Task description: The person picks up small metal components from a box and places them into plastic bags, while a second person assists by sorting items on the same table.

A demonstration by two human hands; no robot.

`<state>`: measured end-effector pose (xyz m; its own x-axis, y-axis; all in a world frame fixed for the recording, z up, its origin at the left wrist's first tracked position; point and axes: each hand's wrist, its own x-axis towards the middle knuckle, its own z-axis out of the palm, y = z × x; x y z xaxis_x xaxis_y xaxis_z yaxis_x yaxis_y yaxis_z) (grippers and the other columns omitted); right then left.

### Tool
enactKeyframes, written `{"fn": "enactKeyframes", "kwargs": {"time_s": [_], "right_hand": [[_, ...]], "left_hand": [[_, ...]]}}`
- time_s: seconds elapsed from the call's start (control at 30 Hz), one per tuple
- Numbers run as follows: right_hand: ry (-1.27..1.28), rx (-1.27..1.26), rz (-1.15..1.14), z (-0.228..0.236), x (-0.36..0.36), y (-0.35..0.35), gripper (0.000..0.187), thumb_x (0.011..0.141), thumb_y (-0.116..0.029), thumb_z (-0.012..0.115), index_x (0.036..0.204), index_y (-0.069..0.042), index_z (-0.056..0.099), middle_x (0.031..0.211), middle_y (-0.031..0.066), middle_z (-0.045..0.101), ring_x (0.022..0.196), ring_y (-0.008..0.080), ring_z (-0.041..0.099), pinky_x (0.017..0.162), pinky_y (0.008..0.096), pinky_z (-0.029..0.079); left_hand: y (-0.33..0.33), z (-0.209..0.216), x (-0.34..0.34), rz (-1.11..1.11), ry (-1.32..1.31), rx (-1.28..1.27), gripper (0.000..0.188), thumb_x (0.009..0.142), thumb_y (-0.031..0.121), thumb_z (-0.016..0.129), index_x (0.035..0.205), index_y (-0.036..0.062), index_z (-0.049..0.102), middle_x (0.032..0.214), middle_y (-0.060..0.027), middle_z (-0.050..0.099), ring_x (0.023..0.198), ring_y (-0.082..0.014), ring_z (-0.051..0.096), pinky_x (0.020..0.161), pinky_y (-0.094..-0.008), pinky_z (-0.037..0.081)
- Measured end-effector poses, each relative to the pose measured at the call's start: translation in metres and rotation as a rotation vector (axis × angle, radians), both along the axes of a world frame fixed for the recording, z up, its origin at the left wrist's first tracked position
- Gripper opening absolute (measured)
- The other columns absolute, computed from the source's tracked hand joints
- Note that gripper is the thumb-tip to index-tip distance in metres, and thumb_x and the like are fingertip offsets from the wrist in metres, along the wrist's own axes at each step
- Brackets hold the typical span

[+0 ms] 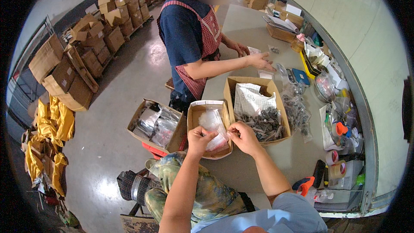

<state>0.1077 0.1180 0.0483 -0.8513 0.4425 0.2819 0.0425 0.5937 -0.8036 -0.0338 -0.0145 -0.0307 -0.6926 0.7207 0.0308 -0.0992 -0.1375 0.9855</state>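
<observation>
Both my hands are over a small open cardboard box [192,113] at the table edge. My left hand [199,141] is closed, its thumb and fingers pinched toward the right. My right hand [243,137] pinches the edge of a small clear plastic bag [223,134] stretched between the two hands. The film is so thin that its outline blurs into what lies below. Inside the box are clear plastic bags [210,120] and reddish-white printed slips [219,143]. Right beside it, a larger carton [281,103] holds many small dark bagged parts [268,123] and a white sack [254,99].
A carton of bagged goods [157,123] stands at left on a red crate [154,150]. Loose bagged parts [297,114] lie right of the large carton. Across the table a co-worker [185,39] handles small packets. Tape rolls [337,170] and an orange-handled tool [307,185] sit at right.
</observation>
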Motion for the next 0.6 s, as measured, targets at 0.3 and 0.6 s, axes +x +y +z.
{"fn": "enactKeyframes", "kwargs": {"time_s": [0.3, 0.6], "right_hand": [[0.046, 0.232, 0.138, 0.029, 0.005, -0.008, 0.02, 0.079, -0.006, 0.061, 0.099, -0.003, 0.059, 0.091, 0.0132, 0.06, 0.084, 0.0302, 0.058, 0.075, 0.0369, 0.047], [-0.316, 0.344, 0.288, 0.017, 0.007, -0.007, 0.028, 0.075, -0.031, 0.067, 0.091, -0.008, 0.066, 0.099, 0.0101, 0.059, 0.096, 0.0308, 0.053, 0.085, 0.0417, 0.042]], "left_hand": [[0.005, 0.038, 0.02, 0.046, 0.574, -0.325, 0.013, 0.068, 0.01, 0.075, 0.071, 0.0001, 0.066, 0.068, -0.0135, 0.064, 0.06, -0.0202, 0.062, 0.059, -0.0291, 0.048], [0.005, 0.045, 0.029, -0.135, 0.663, -0.285, 0.04, 0.058, 0.012, 0.075, 0.096, 0.0036, 0.065, 0.091, -0.0128, 0.065, 0.085, -0.0297, 0.062, 0.079, -0.0402, 0.047]]}}
